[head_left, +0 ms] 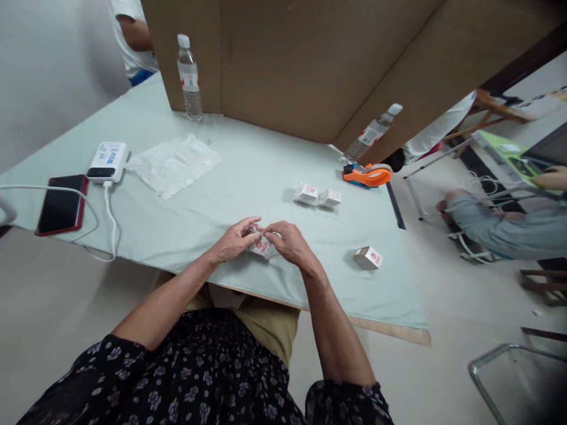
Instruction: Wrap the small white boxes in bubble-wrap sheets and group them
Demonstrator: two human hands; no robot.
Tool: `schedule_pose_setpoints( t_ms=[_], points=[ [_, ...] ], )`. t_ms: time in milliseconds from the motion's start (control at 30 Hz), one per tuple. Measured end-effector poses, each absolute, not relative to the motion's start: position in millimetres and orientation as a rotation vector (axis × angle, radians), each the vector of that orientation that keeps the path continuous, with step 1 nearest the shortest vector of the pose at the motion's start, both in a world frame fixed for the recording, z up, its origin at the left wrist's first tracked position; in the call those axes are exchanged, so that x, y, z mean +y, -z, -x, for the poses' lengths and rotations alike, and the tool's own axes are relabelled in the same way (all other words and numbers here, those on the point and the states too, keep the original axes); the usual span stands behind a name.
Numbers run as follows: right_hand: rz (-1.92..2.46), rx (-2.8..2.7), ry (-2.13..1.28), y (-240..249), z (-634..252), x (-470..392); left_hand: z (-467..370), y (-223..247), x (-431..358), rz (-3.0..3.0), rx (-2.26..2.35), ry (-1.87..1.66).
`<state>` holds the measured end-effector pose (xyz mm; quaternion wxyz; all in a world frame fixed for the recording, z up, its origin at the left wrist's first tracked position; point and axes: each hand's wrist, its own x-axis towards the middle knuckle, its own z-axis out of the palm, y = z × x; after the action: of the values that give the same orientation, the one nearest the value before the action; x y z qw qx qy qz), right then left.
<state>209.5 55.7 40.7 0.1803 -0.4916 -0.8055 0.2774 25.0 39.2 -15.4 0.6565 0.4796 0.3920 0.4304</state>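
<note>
In the head view a small white box with red print (261, 247), wrapped in clear plastic, is between my two hands just above or on the table. My left hand (237, 239) holds it from the left, thumb and fingers at its upper edge. Pinched fingers of my right hand (289, 242) are at the box's upper right, on what looks like its plastic wrap. Two similar wrapped boxes (309, 195) sit side by side farther back. To the right stands a small box without visible wrap (368, 258).
An orange tape dispenser (367, 175) and a tilted water bottle (372, 134) are at the back right. Another bottle (189, 82) stands by the cardboard partition (274, 65). At left lie a plastic sheet (172, 165), a white power bank (108, 160) with cable and a phone (62, 203). Other people sit nearby.
</note>
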Motion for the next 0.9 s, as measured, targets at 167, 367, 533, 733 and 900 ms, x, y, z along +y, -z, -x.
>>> schedule_pose_setpoints(
  t_ms=[167,367,533,733,900],
  points=[
    [1.310,-2.237,-0.892,-38.5,-216.8,52.8,-24.9,16.7,39.0,-1.124,0.895,-0.973],
    [1.287,-2.032,-1.005,-25.1,-234.6,30.3,-20.3,11.4,41.6,-1.136,0.920,-0.960],
    [1.339,-1.925,-0.983,-9.7,-245.4,8.3,-22.3,-0.7,35.7,-1.099,0.985,-0.888],
    [1.340,-1.990,-0.780,-7.8,-251.7,9.7,-50.0,-14.1,40.4,-1.074,0.942,-0.909],
    [1.367,-1.926,-0.664,-10.3,-277.2,31.5,-81.2,-18.2,66.5,-1.128,0.891,-0.887]
  ],
)
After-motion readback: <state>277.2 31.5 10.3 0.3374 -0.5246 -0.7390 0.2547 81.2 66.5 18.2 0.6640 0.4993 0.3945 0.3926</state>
